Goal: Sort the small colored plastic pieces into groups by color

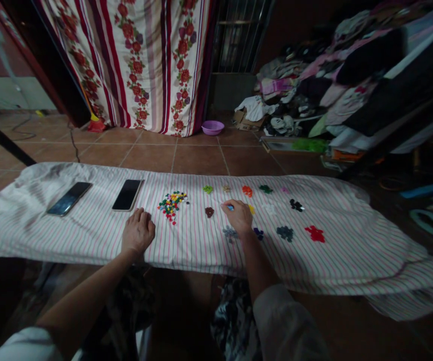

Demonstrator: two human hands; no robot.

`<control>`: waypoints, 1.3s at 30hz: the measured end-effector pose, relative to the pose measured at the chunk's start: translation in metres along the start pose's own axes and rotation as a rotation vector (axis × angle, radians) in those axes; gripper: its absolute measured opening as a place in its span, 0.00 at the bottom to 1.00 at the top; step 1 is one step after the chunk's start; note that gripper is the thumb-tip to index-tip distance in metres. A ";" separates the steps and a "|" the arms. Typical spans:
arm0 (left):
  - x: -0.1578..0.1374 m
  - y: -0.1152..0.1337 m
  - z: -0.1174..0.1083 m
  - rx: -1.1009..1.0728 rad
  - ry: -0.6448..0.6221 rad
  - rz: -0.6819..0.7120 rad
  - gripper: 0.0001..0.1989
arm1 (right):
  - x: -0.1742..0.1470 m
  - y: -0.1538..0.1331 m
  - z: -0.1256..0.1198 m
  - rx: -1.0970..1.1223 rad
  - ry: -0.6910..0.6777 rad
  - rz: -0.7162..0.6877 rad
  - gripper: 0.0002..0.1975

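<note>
My left hand (138,231) rests on the striped cloth with its fingers curled in, nothing visible in them. It lies just below a phone (127,195) and left of a mixed heap of small coloured pieces (172,203). My right hand (239,215) is over the sorted piles, thumb and fingers drawn together at small blue pieces (230,207); whether it grips one is hidden. Partly covered by that hand are yellow pieces (251,209). Around it sit brown pieces (209,212), light grey pieces (230,233) and dark purple pieces (258,233).
Across the striped cloth (186,245) are lime (207,189), beige (226,188), orange (247,191), green (265,189), pink (284,189), white (269,208), black (296,204), dark grey (285,233) and red (315,233) piles. Another phone (69,199) lies left.
</note>
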State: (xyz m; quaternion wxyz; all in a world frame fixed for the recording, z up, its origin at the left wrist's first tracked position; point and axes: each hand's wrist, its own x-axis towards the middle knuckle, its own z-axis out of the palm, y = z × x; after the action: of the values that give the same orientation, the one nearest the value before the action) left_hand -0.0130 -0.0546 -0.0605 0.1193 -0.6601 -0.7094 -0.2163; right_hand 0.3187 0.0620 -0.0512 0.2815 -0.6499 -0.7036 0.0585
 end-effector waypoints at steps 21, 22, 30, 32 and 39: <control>0.000 0.001 0.001 0.036 0.000 -0.001 0.11 | -0.017 -0.138 0.033 0.245 -0.142 -0.421 0.13; 0.000 0.002 0.000 0.031 0.002 -0.004 0.12 | -0.020 -0.148 0.036 0.230 -0.176 -0.454 0.12; 0.000 0.002 -0.001 -0.001 -0.021 -0.010 0.13 | -0.026 -0.184 0.057 0.125 -0.236 -0.455 0.12; 0.000 0.002 0.000 -0.004 -0.013 -0.009 0.12 | -0.026 -0.187 0.061 0.105 -0.248 -0.431 0.11; 0.000 0.002 0.001 -0.016 -0.004 -0.020 0.12 | -0.029 -0.191 0.064 0.056 -0.238 -0.384 0.08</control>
State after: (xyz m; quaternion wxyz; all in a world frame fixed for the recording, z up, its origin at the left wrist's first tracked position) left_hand -0.0109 -0.0545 -0.0610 0.1105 -0.6543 -0.7144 -0.2218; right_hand 0.1201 0.0243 -0.0288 0.2204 -0.4845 -0.8407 0.0998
